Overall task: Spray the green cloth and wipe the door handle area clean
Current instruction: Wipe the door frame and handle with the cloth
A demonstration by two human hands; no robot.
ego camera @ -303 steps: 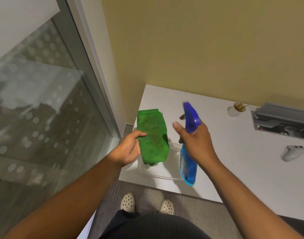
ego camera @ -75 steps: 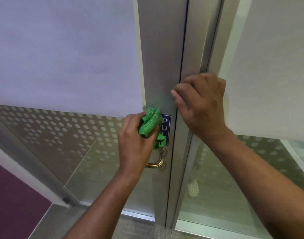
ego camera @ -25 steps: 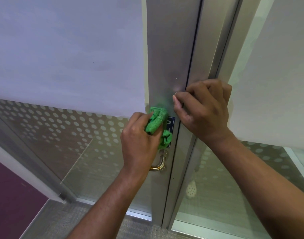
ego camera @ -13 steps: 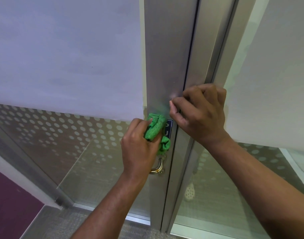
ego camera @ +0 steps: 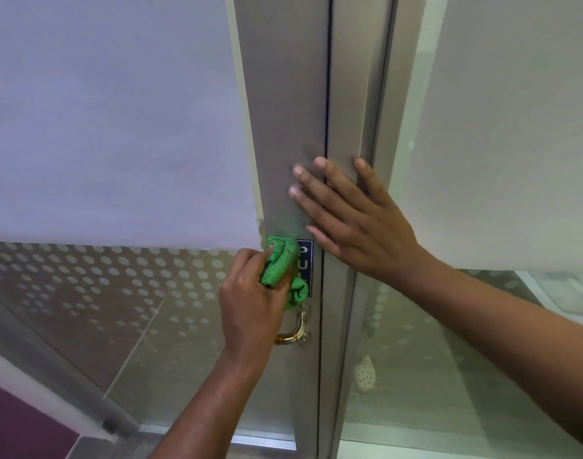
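Note:
My left hand grips the bunched green cloth and presses it against the metal door stile, just left of a small blue PULL sign. Below the cloth, the curved brass door handle shows partly; my left hand hides its upper part. My right hand lies flat with fingers spread across the seam between the door stile and the frame, above and right of the cloth. The spray bottle is out of view.
Frosted glass panels with a dotted lower band flank the metal door frame on both sides. Grey carpet and a metal floor rail show at the bottom left. A white shoe shows through the right glass.
My right hand has gone from curled fingers at the door edge to a flat, spread palm on the stile. My left hand still holds the cloth by the PULL sign, little moved.

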